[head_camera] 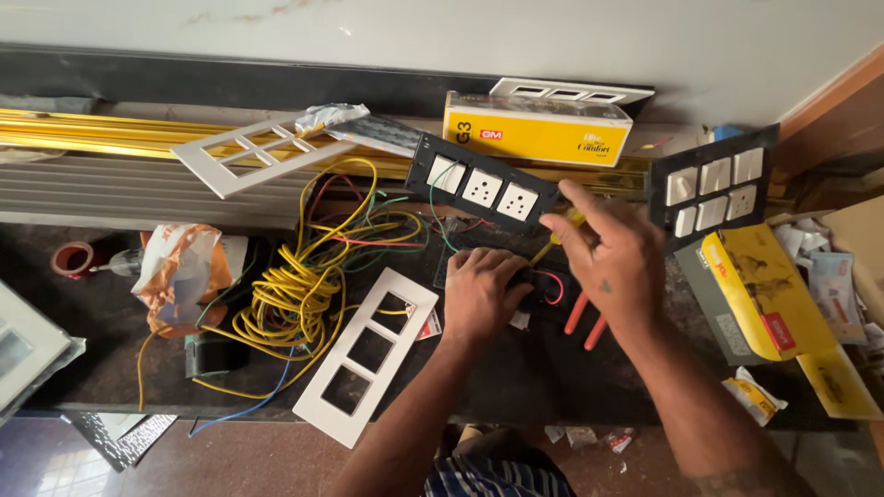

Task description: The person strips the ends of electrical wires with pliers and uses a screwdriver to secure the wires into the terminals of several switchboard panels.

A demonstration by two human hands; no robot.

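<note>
right hand (612,258) nearest camera, gripping yellow screwdriver (552,241) | left hand (481,293) clamps black switch module (543,287) on counter (110,322) | red wire (555,285) attached, wire bundle (295,285) loose: wiring seems partway

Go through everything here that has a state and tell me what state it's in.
Left hand: pressing down on a small black part.
Right hand: gripping a yellow-handled screwdriver.
Black switch plate: switches and sockets fitted, tilted.
White cover frame: empty, lying flat.
Yellow wire: loosely coiled, tangled.
Yellow box: closed.
</note>
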